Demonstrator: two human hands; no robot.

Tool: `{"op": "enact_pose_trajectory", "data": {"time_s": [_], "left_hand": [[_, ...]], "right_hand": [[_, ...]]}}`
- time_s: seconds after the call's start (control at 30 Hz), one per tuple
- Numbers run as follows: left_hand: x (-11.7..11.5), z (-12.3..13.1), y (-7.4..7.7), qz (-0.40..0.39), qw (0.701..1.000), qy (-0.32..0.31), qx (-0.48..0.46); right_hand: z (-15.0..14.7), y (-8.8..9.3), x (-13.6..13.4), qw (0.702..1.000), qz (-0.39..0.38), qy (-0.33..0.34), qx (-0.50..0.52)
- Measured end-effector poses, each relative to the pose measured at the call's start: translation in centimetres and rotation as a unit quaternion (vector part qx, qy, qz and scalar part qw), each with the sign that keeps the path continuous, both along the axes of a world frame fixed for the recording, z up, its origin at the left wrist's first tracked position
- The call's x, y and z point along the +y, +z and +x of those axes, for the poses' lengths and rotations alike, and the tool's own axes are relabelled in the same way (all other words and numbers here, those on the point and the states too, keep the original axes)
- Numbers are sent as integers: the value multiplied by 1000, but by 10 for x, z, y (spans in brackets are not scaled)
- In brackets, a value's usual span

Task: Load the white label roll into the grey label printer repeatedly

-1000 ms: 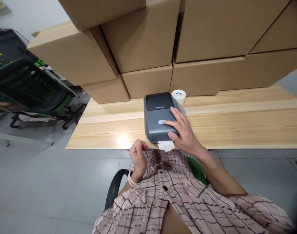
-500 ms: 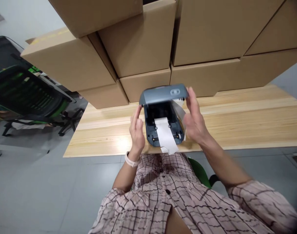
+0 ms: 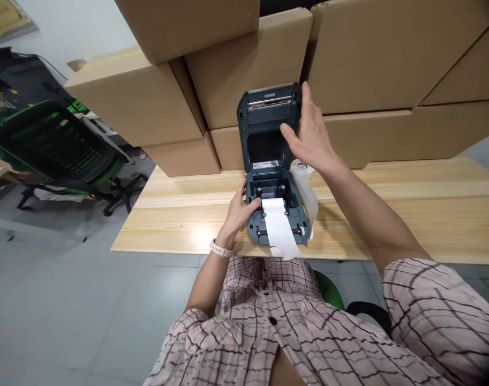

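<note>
A dark grey label printer (image 3: 298, 228) stands at the table's front edge, its lid (image 3: 270, 115) raised nearly upright. My left hand (image 3: 240, 210) holds the base's left side, thumb over the inner rim. At the lid's right edge is my right hand (image 3: 313, 131), fingers behind it and thumb in front. A white paper strip (image 3: 280, 230) runs out over the printer's front, its end hanging past the table edge. Beside the printer on the right, a white paper roll (image 3: 302, 166) stands with a loose length curling forward, partly hidden by my right hand.
Cardboard boxes (image 3: 244, 75) are stacked along the back of the wooden table (image 3: 180, 214). To the left, an office chair (image 3: 63, 150) stands on the grey floor near another desk. A green seat (image 3: 328, 289) shows beneath me.
The printer's lid has swung up and back from half-closed, with my right hand rising along with it. My left hand has moved down from the lid to the base.
</note>
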State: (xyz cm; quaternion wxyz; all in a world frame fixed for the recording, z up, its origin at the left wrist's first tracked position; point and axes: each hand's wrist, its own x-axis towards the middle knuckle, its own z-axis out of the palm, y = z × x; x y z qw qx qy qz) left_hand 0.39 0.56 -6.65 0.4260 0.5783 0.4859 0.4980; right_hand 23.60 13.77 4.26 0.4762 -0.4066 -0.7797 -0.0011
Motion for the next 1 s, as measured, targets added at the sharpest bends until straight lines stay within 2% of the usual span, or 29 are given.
{"op": "enact_pose_trajectory", "data": {"time_s": [0.07,0.13,0.2,0.27,0.33,0.4,0.5,0.6,0.7,0.77,0.83,0.9,1.0], "left_hand": [[-2,1,4,-10,1000,20,16],[-4,3,12,-27,997,42,53],[-7,5,23,-43,989,50,132],[-10,7,36,-48,967,44,246],[-12,8,46,-51,938,34,341],[-13,8,52,-54,919,32,390],[-13,3,53,-47,916,17,398],[-13,-5,52,-29,922,-29,385],[-15,-10,50,-17,922,-40,385],[-17,-9,48,-7,923,-32,385],[-18,-8,47,-2,923,-25,384],[-19,-5,46,-4,919,-13,393],[-18,-2,47,-13,910,0,414]], "right_hand": [[-4,1,-30,998,56,-23,-9],[-9,-7,-66,995,96,-22,-19],[-15,-21,-96,997,23,22,-71],[-21,-38,-113,979,-89,82,-166],[-25,-51,-117,945,-159,127,-256],[-28,-57,-113,923,-183,152,-303],[-27,-56,-105,913,-204,187,-299],[-18,-47,-98,897,-242,269,-253],[6,-34,-99,868,-298,362,-162],[36,-27,-104,847,-338,406,-66],[74,-27,-113,828,-369,421,29],[112,-34,-119,836,-383,384,86],[149,-59,-120,856,-439,246,117]]}}
